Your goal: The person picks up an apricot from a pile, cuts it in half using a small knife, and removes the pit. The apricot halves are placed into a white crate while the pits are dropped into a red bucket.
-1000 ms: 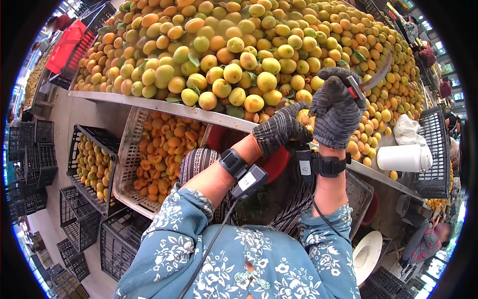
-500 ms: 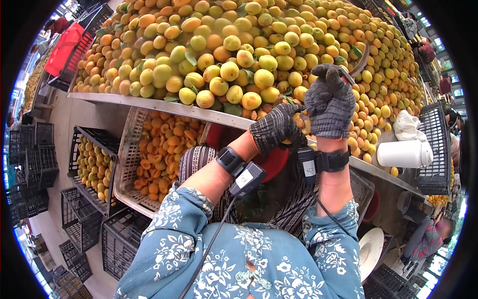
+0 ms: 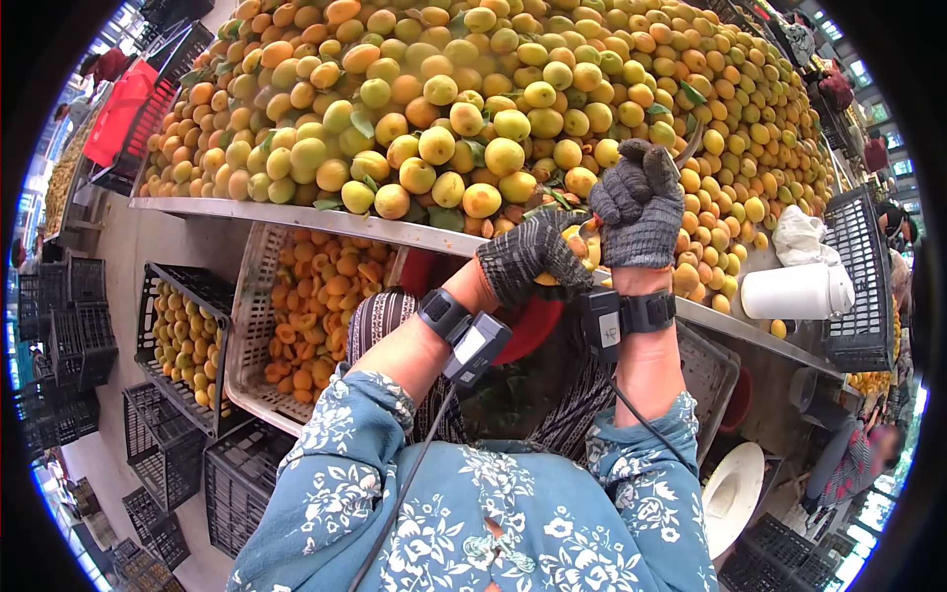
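A large heap of yellow-orange apricots [image 3: 464, 118] covers the metal table [image 3: 395, 232]. My left hand [image 3: 533, 259], in a dark striped knit glove, is wrapped round an apricot [image 3: 582, 245] just above the table's front edge. My right hand [image 3: 639, 205], gloved the same way, is closed beside it. A curved strip [image 3: 690, 145], probably part of a tool, sticks up behind its fingers. The tool's tip seems to touch the apricot between my hands, but the fingers hide most of it.
Below left are a pale crate [image 3: 247, 326] of opened apricots and a black crate [image 3: 212, 414] of whole ones. A red basin [image 3: 528, 331] lies below my hands. At right are a white container [image 3: 789, 292], a white hat [image 3: 732, 498] and a person [image 3: 853, 464].
Both hands have shifted slightly left in view. The apricot between them now shows more clearly, and my right hand has turned, with its fingers more curled.
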Demonstrator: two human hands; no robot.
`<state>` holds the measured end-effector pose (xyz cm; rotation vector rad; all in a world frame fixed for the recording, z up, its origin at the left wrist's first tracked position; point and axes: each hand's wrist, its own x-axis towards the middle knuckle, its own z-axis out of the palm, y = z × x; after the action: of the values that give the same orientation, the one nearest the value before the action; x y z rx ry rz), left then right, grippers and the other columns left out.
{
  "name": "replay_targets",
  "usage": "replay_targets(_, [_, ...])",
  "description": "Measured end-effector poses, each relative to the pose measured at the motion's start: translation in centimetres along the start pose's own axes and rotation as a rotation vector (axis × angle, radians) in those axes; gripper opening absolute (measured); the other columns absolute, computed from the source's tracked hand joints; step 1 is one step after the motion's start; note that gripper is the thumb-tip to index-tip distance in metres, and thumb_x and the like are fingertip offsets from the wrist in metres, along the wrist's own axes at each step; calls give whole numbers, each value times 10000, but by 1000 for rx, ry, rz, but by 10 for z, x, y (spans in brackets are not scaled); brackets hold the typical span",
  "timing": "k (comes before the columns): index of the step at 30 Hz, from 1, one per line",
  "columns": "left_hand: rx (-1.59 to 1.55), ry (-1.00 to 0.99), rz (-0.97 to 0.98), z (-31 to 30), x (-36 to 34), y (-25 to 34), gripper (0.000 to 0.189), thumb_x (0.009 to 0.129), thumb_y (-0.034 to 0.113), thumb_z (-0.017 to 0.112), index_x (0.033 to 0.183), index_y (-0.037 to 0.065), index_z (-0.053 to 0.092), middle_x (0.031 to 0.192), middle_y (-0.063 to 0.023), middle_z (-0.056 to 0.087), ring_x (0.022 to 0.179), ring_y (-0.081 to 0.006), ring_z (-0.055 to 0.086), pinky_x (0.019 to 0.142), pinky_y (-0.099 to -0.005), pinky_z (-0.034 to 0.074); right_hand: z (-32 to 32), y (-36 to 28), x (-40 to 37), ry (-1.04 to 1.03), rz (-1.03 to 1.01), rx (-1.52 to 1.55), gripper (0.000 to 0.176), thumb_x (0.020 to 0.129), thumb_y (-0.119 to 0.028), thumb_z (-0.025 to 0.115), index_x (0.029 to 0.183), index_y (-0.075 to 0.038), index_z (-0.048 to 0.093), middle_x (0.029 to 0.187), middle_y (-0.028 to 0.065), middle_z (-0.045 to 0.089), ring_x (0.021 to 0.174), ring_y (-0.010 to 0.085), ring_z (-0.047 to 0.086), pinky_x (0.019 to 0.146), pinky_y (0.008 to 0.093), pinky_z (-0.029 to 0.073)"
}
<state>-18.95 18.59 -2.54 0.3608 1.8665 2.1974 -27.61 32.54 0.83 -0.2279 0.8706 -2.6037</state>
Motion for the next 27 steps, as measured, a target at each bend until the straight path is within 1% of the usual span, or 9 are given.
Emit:
replay_targets(5, [524, 115, 222, 1, 19, -11, 315, 772, 134, 740, 1056, 48, 636, 1031, -118, 627, 871, -237, 606, 796, -336, 492, 27, -3, -8, 49, -230, -401, 246, 907, -255, 633, 897, -10, 611, 498, -13, 407, 366, 98, 369, 349, 245, 317])
replay_targets(8, [-546, 22, -202, -5, 14, -6, 376, 814, 151, 723, 1139, 23, 585, 990, -106, 643, 892, -254, 618, 818, -334, 496, 22, -5, -4, 69, -281, -306, 227, 897, -232, 640, 882, -8, 607, 494, 6, 428, 366, 112, 390, 365, 252, 348])
replay_targets(9, [-543, 26, -204, -3, 12, -13, 376, 814, 151, 723, 1139, 23, 585, 990, -106, 643, 892, -254, 618, 818, -334, 496, 23, -5, -2, 83, -310, -236, 222, 893, -227, 643, 870, -9, 605, 491, 3, 421, 367, 112, 383, 368, 255, 350])
replay_targets(10, [-55, 202, 238, 1, 8, -20, 385, 809, 129, 722, 1147, 19, 572, 982, -105, 639, 892, -260, 623, 810, -337, 500, 20, -4, 1, 99, -281, -156, 218, 898, -225, 633, 854, -14, 598, 485, -1, 408, 368, 115, 369, 375, 265, 344])
replay_targets(13, [300, 336, 587, 5, 7, -28, 424, 785, 71, 722, 1168, 17, 548, 967, -108, 632, 898, -285, 636, 799, -354, 509, 14, 7, 5, 183, -286, -183, 285, 922, -298, 620, 943, -14, 604, 522, -60, 327, 411, 83, 292, 433, 268, 297])
replay_targets(14, [246, 343, 384, 6, 6, -28, 450, 774, 62, 721, 1186, 17, 544, 966, -112, 630, 899, -286, 634, 799, -354, 508, 13, 9, 7, 182, -282, -182, 285, 922, -298, 620, 943, -14, 604, 522, -60, 327, 411, 83, 292, 433, 268, 297])
replay_targets(20, [558, 451, 358, 7, 4, -22, 452, 761, 29, 692, 1189, 26, 544, 960, -116, 620, 898, -266, 625, 785, -341, 506, 11, 17, 12, 120, -215, -132, 260, 890, -264, 651, 904, -7, 616, 509, -56, 329, 397, 85, 281, 392, 275, 279])
replay_targets(26, [115, 426, 267, 1, 9, -40, 333, 800, 83, 693, 1108, 34, 577, 914, -61, 627, 828, -212, 636, 724, -287, 523, 18, 24, 14, 71, -249, -81, 189, 840, -200, 698, 835, -27, 621, 496, -25, 377, 378, 106, 332, 354, 264, 285])
replay_targets(27, [-363, 426, 106, -4, 14, -43, 230, 850, 138, 655, 1049, 50, 583, 880, -52, 626, 772, -191, 633, 673, -274, 525, 18, 25, 15, 70, -249, -79, 189, 840, -200, 698, 835, -27, 621, 496, -25, 377, 378, 106, 332, 354, 264, 285])
